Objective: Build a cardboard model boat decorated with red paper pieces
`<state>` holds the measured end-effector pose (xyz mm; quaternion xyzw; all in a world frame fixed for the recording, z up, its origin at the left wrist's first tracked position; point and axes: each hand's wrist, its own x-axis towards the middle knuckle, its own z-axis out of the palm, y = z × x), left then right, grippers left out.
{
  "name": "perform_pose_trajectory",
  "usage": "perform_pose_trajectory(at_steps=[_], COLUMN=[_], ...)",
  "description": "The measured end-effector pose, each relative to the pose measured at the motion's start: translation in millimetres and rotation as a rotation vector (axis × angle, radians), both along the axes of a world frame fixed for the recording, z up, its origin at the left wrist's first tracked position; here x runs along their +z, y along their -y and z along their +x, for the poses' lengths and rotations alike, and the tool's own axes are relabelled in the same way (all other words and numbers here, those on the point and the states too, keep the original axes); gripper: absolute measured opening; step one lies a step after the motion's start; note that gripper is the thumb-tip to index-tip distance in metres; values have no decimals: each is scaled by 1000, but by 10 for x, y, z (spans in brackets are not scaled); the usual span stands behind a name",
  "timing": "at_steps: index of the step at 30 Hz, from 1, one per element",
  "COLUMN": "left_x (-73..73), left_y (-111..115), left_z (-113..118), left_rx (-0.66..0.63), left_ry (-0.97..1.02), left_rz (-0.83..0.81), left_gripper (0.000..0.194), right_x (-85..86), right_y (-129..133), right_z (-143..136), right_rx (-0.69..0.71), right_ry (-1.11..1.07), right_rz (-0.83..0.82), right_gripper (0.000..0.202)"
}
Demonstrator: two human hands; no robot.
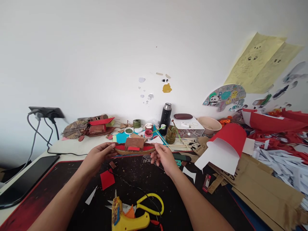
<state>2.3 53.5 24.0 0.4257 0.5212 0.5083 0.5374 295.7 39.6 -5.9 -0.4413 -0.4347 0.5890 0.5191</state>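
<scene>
From my head view, the model boat [134, 147] spans the space between my two hands above the dark mat [134, 173] on the bench [7, 215], its brown canopy midway between them. My left hand [104, 152] has its fingers closed in a pinch on the boat's left end, while my right hand [161, 154] pinches the opposite end between thumb and fingertip, its other fingers loosely curled beneath. Nearer me on the mat I see the yellow glue gun [127, 218] beside yellow-handled scissors [150, 204], with a ridged red piece [107, 179] to their left.
</scene>
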Motion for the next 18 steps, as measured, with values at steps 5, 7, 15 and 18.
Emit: perform_pose_trajectory(at_steps=[5, 7, 15, 18], left_x=[5, 12, -29, -49], left_y=[-2, 3, -10, -20], left_z=[15, 23, 1, -11], left_rx=[-27, -33, -51, -46], left_ry=[10, 28, 45, 45], left_rz=[-10, -13, -24, -28], left_gripper=[53, 52, 49, 49], right_x=[-10, -11, -1, -3], right_y=[-8, -10, -5, -10], right_z=[-2, -6, 4, 3], right_rx=[-23, -23, -20, -25], right_ry=[9, 9, 11, 12], right_rz=[-21, -27, -18, -25], right_gripper=[78, 78, 73, 73])
